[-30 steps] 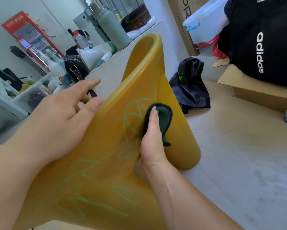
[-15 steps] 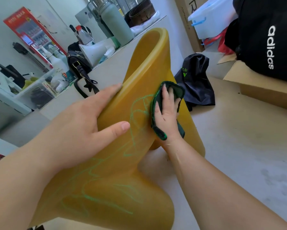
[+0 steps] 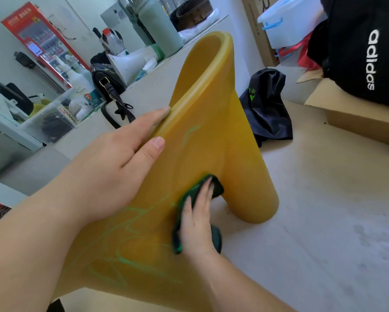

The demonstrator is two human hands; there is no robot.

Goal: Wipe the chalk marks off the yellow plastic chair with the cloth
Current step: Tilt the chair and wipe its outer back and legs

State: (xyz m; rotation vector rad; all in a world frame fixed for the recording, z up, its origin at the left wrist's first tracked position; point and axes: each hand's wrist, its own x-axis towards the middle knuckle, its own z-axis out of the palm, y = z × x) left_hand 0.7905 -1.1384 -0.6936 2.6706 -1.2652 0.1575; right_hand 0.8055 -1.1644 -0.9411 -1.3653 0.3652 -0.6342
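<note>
Downward the right hand (image 3: pixel 197 221) has slid the cloth (image 3: pixel 216 188), from the chair's (image 3: pixel 211 122) upper face to its lower middle; flat fingers press it there, unclenched. Left hand (image 3: pixel 112 167) pinches the rim at 10 o'clock of the cloth; green marks (image 3: pixel 121 251) lie at 8 o'clock.

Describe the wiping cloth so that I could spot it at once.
Start at the big yellow plastic chair lying tilted in the middle. Low on its scribbled side, the right hand presses flat on a small cloth. It is dark green, far darker than the pale green chalk marks beside it.
</note>
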